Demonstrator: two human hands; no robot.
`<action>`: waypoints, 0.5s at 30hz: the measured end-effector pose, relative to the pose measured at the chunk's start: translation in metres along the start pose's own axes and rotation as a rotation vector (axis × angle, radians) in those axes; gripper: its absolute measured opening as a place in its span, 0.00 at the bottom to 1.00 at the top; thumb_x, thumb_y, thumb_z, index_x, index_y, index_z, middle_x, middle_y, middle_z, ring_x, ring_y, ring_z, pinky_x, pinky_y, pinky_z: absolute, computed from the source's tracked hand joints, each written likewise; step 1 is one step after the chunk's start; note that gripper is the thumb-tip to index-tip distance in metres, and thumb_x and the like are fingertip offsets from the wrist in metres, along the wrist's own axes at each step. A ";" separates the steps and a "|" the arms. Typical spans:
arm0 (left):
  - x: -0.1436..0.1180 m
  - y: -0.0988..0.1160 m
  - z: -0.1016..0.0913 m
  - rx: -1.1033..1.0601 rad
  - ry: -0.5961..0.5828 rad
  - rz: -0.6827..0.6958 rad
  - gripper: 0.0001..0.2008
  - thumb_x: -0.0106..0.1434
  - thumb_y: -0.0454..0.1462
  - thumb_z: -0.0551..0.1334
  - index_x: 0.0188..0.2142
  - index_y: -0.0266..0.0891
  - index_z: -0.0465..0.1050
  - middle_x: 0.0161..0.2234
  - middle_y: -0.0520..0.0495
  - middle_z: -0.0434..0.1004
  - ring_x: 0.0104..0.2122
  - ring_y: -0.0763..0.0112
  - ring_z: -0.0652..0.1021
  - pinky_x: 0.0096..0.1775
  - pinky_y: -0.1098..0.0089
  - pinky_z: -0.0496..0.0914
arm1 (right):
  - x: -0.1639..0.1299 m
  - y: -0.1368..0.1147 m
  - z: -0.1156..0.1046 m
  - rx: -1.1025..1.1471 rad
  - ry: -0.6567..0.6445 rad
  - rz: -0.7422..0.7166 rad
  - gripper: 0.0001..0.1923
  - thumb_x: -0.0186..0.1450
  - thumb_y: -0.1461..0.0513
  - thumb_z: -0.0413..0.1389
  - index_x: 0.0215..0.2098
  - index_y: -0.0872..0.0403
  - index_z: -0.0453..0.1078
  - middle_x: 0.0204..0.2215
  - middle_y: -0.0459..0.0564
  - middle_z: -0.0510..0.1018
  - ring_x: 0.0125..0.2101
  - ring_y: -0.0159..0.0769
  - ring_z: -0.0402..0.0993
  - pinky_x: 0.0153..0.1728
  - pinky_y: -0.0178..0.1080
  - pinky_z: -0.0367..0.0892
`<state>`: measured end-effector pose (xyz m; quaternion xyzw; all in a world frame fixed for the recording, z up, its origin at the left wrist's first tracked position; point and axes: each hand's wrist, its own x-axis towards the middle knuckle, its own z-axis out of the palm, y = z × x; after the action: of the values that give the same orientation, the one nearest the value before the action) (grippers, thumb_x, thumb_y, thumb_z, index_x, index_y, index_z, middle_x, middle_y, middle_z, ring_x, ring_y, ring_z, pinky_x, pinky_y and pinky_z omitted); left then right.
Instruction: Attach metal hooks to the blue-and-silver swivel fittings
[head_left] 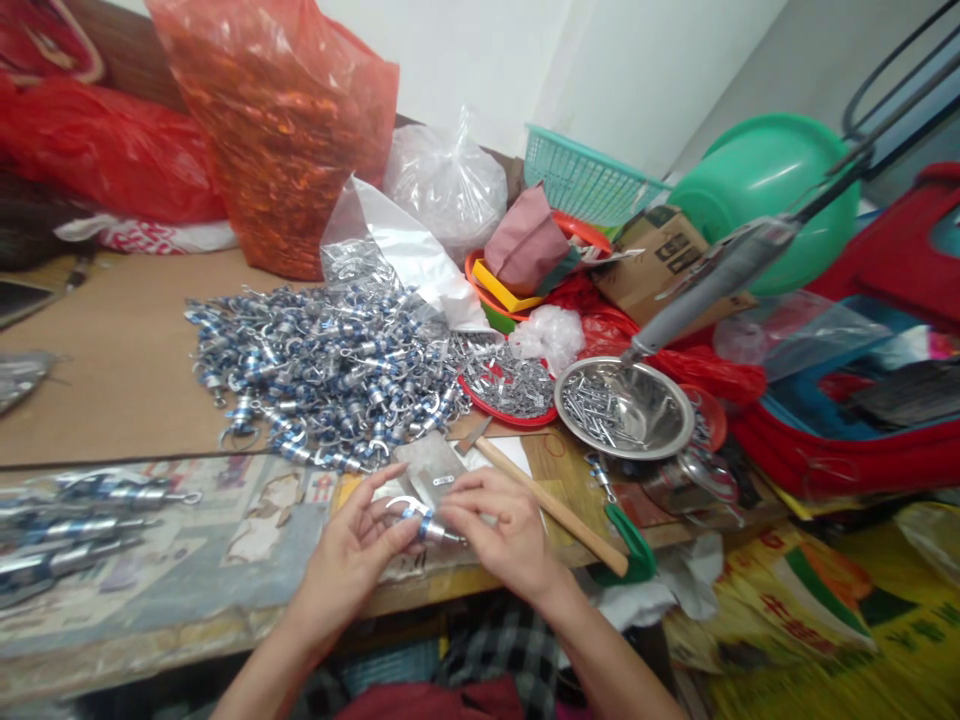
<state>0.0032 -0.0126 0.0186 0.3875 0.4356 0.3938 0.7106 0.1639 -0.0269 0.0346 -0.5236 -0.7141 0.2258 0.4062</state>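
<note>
Hook (429,526) left of lettered yellow bag (806,605)

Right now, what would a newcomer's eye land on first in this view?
Probably the heap of blue-and-silver hook fittings on the brown sheet, left of centre. Next, the translucent orange-red plastic bag behind it. Near the table's front edge, the left hand's fingers hold a similar fitting, with the right hand's fingers at its end.

Piled fittings (322,370) lie behind the left hand (367,530), left of the bowl (664,405).
</note>
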 end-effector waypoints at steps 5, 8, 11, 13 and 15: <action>0.014 0.006 -0.005 0.011 -0.142 -0.001 0.30 0.50 0.36 0.64 0.51 0.41 0.53 0.28 0.52 0.72 0.29 0.69 0.75 0.30 0.70 0.71 | 0.027 0.020 0.000 -0.246 -0.060 0.070 0.13 0.58 0.62 0.55 0.42 0.52 0.72 0.37 0.50 0.73 0.39 0.35 0.69 0.41 0.37 0.63; 0.021 0.010 -0.008 0.019 -0.179 -0.047 0.33 0.48 0.34 0.65 0.50 0.42 0.51 0.26 0.54 0.71 0.25 0.71 0.74 0.28 0.69 0.70 | 0.032 0.028 -0.001 -0.299 -0.109 0.129 0.09 0.60 0.63 0.53 0.36 0.53 0.74 0.29 0.48 0.75 0.32 0.33 0.70 0.36 0.34 0.63; 0.025 0.012 -0.010 0.028 -0.163 -0.073 0.33 0.46 0.32 0.65 0.50 0.42 0.52 0.25 0.55 0.70 0.25 0.69 0.75 0.29 0.66 0.70 | 0.029 0.032 -0.005 -0.343 -0.109 0.140 0.07 0.61 0.65 0.53 0.33 0.54 0.74 0.27 0.47 0.75 0.30 0.32 0.70 0.34 0.32 0.62; 0.026 0.012 -0.011 0.028 -0.157 -0.070 0.32 0.46 0.32 0.65 0.49 0.43 0.53 0.25 0.55 0.70 0.26 0.69 0.75 0.30 0.65 0.70 | 0.025 0.030 -0.008 -0.376 -0.133 0.102 0.07 0.60 0.66 0.52 0.34 0.53 0.73 0.29 0.48 0.74 0.32 0.32 0.69 0.34 0.32 0.62; 0.025 0.011 -0.011 0.015 -0.164 -0.070 0.31 0.47 0.32 0.65 0.49 0.43 0.53 0.26 0.55 0.70 0.26 0.69 0.75 0.30 0.65 0.70 | 0.021 0.027 -0.010 -0.438 -0.163 0.061 0.09 0.60 0.69 0.51 0.36 0.53 0.71 0.30 0.48 0.71 0.33 0.33 0.67 0.34 0.32 0.61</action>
<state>-0.0018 0.0165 0.0173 0.4083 0.3922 0.3324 0.7543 0.1848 0.0004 0.0276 -0.6006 -0.7603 0.1192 0.2169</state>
